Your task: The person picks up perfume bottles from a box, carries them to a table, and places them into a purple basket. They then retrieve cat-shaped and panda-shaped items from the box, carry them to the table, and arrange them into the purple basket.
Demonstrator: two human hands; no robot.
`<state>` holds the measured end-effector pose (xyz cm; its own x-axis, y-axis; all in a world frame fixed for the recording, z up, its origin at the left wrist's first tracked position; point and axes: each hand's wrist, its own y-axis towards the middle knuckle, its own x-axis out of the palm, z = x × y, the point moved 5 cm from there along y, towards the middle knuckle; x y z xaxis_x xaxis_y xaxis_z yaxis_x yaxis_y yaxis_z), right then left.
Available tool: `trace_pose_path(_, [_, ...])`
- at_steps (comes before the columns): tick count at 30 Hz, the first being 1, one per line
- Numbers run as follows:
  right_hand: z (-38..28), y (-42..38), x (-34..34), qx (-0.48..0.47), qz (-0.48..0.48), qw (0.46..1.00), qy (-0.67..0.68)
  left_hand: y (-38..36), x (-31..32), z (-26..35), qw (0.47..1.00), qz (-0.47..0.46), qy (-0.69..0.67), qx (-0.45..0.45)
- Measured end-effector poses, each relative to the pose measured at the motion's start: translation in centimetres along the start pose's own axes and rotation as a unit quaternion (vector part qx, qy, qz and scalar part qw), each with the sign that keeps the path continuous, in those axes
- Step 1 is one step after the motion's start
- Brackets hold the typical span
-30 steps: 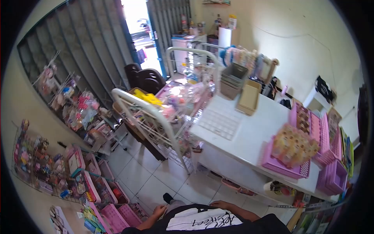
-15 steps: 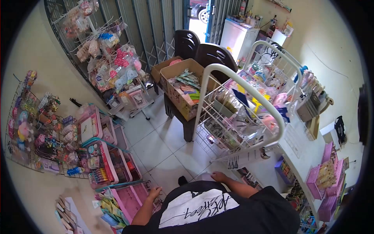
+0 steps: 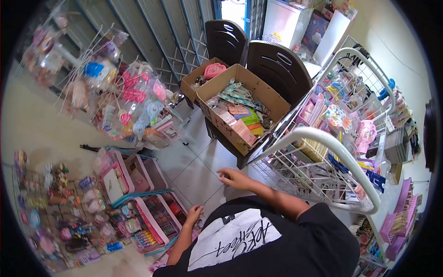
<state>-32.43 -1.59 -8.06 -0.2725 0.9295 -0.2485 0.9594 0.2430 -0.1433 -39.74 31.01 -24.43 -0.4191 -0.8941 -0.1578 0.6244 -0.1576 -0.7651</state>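
My left hand is low at the left of my body, fingers loosely bent, with nothing visible in it. Nearest to it are the pink-edged plastic bins holding small packaged goods. In front of my chest is my right hand, above the tiled floor, its fingers loosely extended and holding nothing I can see. Beyond that hand stands an open cardboard box with face masks and flat colored packets inside. A white wire basket rack full of packaged items is to its right.
Two dark chairs stand behind the box, near the folding metal gate. A rack of hanging accessories is at the left, above more pink bins. Purple baskets sit at the far right. Light tiles run between the bins and the box.
My view has moved closer to the cardboard box and wire rack. My right hand has come up and forward from beside my body. My left hand stays low near the bins.
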Motion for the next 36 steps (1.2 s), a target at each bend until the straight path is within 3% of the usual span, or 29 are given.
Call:
trace_pose_path(3, [-4.4,6.0,-2.7,-0.062,0.05,0.996,0.045,2.4,-2.3,6.8,0.999,-0.003,0.025,0.042])
trace_pose_path(7, [-5.2,12.8,-5.8,-0.074,0.149,0.981,0.101,6.0,-4.8,14.5,0.993,0.003,0.034,0.112])
trace_pose_path(9, [-3.0,16.2,-7.8,-0.035,0.289,0.939,0.183,7.3,-5.2,18.7,0.993,-0.004,0.027,0.116])
trace_pose_path(12, [-0.6,20.2,-11.3,0.011,0.404,0.862,0.305,9.0,-5.2,25.2,0.989,-0.043,0.075,0.12])
trace_pose_path(13, [0.0,21.0,-12.8,0.065,0.435,0.825,0.355,9.9,-5.3,26.9,0.988,-0.05,0.082,0.121])
trace_pose_path(14, [0.9,21.7,-14.6,0.093,0.481,0.784,0.382,10.8,-5.6,28.9,0.979,-0.07,0.105,0.158])
trace_pose_path(15, [8.2,24.3,-16.4,0.068,0.552,0.797,0.236,11.7,-5.7,30.8,0.968,-0.089,0.126,0.197])
trace_pose_path(16, [6.6,23.6,-19.1,0.09,0.613,0.785,0.031,12.6,-5.9,32.7,0.966,-0.095,0.129,0.201])
trace_pose_path(17, [7.9,24.1,-20.9,0.089,0.618,0.781,0.03,12.9,-6.1,34.8,0.959,-0.099,0.14,0.226])
trace_pose_path(19, [9.4,24.9,-23.1,0.134,0.591,0.771,-0.195,13.7,-7.0,38.0,0.95,-0.106,0.156,0.247])
trace_pose_path(20, [9.4,24.6,-23.3,0.138,0.592,0.77,-0.194,14.1,-7.4,39.3,0.945,-0.108,0.162,0.261])
trace_pose_path(22, [10.3,24.9,-23.5,0.299,0.428,0.791,-0.319,14.4,-8.0,41.8,0.939,-0.113,0.175,0.275])
trace_pose_path(27, [11.0,22.6,-23.7,0.309,0.387,0.797,-0.347,15.8,-8.9,44.0,0.937,-0.139,0.191,0.257])
trace_pose_path(30, [10.2,21.2,-24.3,0.406,0.302,0.787,-0.353,16.1,-7.8,44.7,0.937,-0.154,0.203,0.237])
trace_pose_path(33, [8.4,22.0,-25.9,0.367,0.361,0.801,-0.306,15.8,-6.2,45.5,0.934,-0.167,0.214,0.23])
trace_pose_path(34, [7.6,23.1,-27.0,0.313,0.44,0.791,-0.288,15.6,-5.7,45.7,0.934,-0.174,0.209,0.232])
trace_pose_path(35, [8.9,24.6,-27.6,0.313,0.439,0.792,-0.286,15.4,-5.3,46.1,0.934,-0.173,0.21,0.231])
trace_pose_path(36, [11.7,26.0,-28.1,0.307,0.474,0.801,-0.199,14.9,-4.7,46.7,0.926,-0.182,0.226,0.243])
